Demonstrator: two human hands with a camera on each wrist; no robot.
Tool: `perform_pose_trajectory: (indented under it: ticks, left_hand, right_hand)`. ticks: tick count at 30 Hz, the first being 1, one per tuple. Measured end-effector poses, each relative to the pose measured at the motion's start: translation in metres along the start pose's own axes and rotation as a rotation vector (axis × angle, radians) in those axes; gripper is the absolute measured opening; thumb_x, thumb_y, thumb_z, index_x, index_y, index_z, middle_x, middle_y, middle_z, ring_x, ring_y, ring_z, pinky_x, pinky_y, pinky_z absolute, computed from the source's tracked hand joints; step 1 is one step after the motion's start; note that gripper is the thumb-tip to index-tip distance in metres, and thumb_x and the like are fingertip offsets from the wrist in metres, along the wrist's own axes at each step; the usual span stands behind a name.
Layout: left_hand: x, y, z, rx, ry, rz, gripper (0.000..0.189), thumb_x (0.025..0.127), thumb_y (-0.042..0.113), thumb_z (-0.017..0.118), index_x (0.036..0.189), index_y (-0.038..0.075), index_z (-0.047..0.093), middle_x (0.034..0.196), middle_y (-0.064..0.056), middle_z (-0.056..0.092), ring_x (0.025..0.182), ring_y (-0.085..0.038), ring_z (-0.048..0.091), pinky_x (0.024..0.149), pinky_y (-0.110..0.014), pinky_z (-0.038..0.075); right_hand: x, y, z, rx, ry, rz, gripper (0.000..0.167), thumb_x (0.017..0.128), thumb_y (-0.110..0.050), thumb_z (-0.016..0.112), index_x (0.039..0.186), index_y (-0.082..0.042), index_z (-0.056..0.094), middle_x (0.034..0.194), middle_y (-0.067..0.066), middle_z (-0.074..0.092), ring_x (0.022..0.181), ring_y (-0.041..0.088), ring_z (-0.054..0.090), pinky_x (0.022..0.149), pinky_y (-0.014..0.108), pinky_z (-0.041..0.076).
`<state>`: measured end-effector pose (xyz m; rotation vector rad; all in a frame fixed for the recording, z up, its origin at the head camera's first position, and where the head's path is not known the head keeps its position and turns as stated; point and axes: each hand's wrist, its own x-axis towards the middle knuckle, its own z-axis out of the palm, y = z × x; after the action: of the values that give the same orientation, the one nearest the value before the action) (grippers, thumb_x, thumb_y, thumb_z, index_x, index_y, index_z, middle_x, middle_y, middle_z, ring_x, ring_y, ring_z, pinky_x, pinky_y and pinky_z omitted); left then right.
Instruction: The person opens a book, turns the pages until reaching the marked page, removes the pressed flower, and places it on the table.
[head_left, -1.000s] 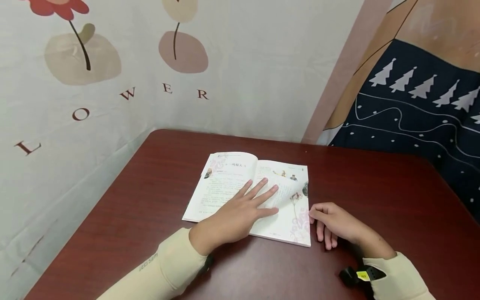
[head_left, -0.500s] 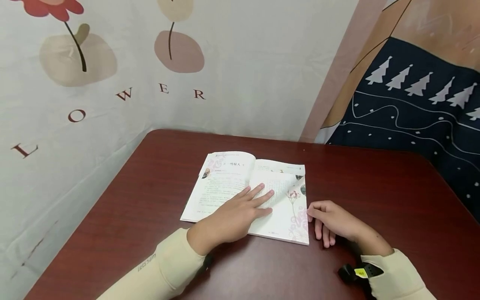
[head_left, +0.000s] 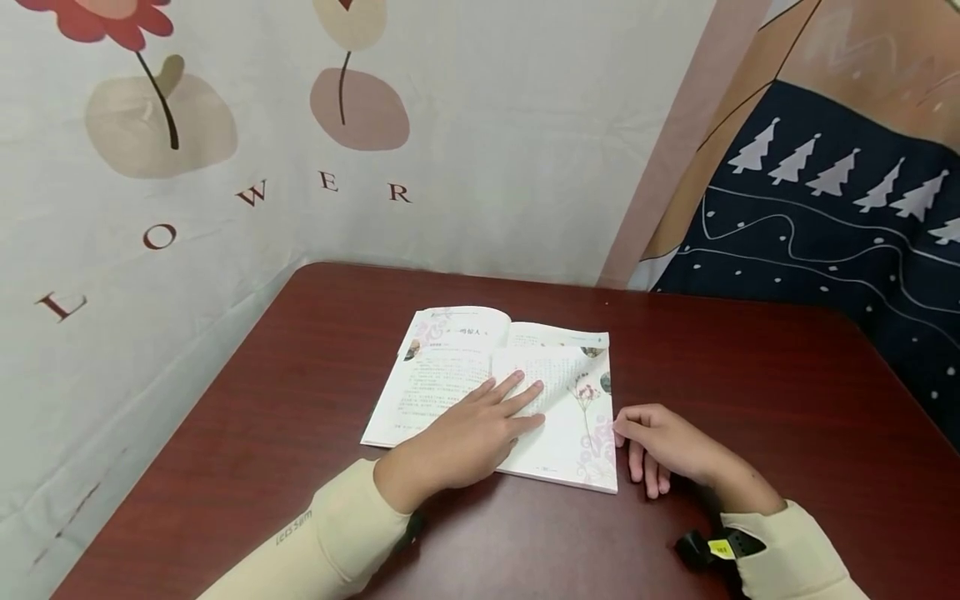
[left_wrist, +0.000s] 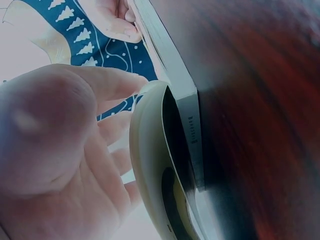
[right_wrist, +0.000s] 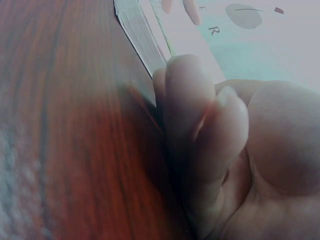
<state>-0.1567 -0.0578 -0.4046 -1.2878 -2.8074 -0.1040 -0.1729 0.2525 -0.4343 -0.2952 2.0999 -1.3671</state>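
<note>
An open book (head_left: 442, 400) with printed text and flower pictures lies on the dark red table. My left hand (head_left: 472, 437) rests on it across the middle, fingers straight and spread on a leaf (head_left: 566, 446) of the right side. That leaf's top edge sits below the top of the page beneath. Pages (left_wrist: 150, 145) bow up near the left palm in the left wrist view. At the book's right edge, my right hand (head_left: 667, 446) has thumb and forefinger meeting the edge in a pinch. Its other fingers (right_wrist: 215, 135) curl loosely; the exact contact is partly hidden.
The dark red table (head_left: 757, 367) stretches around the book on all sides. Behind it hang a pale cloth (head_left: 510, 192) with flowers and letters and a navy cloth (head_left: 810, 225) with white trees. A black wrist device (head_left: 697, 550) sits by the right sleeve.
The leaf under my left hand has slid down and to the left, its top edge now lower across the right page. The left fingers have drawn back slightly. My right hand stays at the edge.
</note>
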Motion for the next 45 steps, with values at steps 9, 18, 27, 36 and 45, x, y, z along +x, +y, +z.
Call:
perform_pose_trajectory:
  ticks: [9,18,27,36,45]
  left_hand:
    - [0.0001,-0.0011,0.0012,0.011,-0.005,-0.007,0.046,0.098,0.012,0.059,0.143,0.022,0.056,0.163,-0.005,0.034,0.153,-0.031,0.025,0.121,-0.048,0.030]
    - [-0.0006,-0.0013,0.0003,-0.007,-0.015,-0.027,0.048,0.099,0.014,0.059,0.146,0.016,0.053,0.163,-0.005,0.032,0.154,-0.029,0.022,0.123,-0.045,0.027]
    - [-0.0002,-0.0015,0.0005,-0.020,-0.049,-0.055,0.049,0.099,0.015,0.059,0.148,0.017,0.051,0.165,-0.006,0.029,0.155,-0.029,0.021,0.123,-0.047,0.027]
    - [-0.0011,-0.0009,0.0008,-0.025,-0.061,-0.068,0.051,0.099,0.017,0.059,0.149,0.018,0.049,0.165,-0.006,0.028,0.155,-0.027,0.021,0.122,-0.048,0.027]
    - [-0.0012,-0.0005,0.0002,-0.020,-0.067,-0.082,0.052,0.099,0.019,0.060,0.150,0.019,0.048,0.165,-0.007,0.027,0.155,-0.027,0.021,0.122,-0.048,0.027]
  right_hand:
    - [0.0002,-0.0003,0.0001,-0.008,0.005,-0.005,0.030,0.107,-0.020,0.043,0.096,0.007,0.053,0.060,0.010,0.062,0.038,0.014,0.060,0.037,0.026,0.047]
    - [0.0002,0.0003,-0.0001,-0.001,0.001,-0.007,0.032,0.107,-0.021,0.043,0.097,0.007,0.053,0.060,0.010,0.062,0.038,0.014,0.060,0.037,0.027,0.048]
    - [0.0000,-0.0009,-0.0005,-0.002,-0.002,-0.007,0.032,0.107,-0.021,0.043,0.097,0.007,0.053,0.060,0.011,0.062,0.038,0.015,0.060,0.037,0.027,0.048]
    - [-0.0005,-0.0005,-0.0005,0.000,-0.008,-0.008,0.032,0.107,-0.021,0.043,0.097,0.007,0.053,0.060,0.011,0.062,0.038,0.015,0.060,0.037,0.027,0.048]
    - [-0.0005,-0.0009,-0.0008,-0.001,-0.008,-0.006,0.032,0.107,-0.021,0.043,0.097,0.008,0.053,0.060,0.010,0.062,0.038,0.015,0.060,0.037,0.027,0.048]
